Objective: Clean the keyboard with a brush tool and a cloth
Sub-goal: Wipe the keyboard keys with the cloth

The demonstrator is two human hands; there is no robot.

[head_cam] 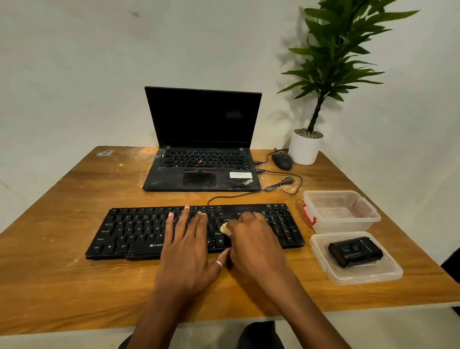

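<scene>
Head view, black keyboard [133,231] flat at centre of wooden counter [63,286], in front of open laptop [200,170], left hand [187,246] resting on middle keys, fingers [181,222] straight and slightly spread, right hand [255,243] with fingers curled around small pale cloth [224,228], cloth touching keys right of centre.

Most of the cloth [224,228] lies hidden under the right hand [252,240].

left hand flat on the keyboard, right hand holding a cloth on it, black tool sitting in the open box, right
Not quite: the head view shows the tool on the lid, not in the box. Left hand flat on the keyboard, right hand gripping the cloth: correct.
</scene>
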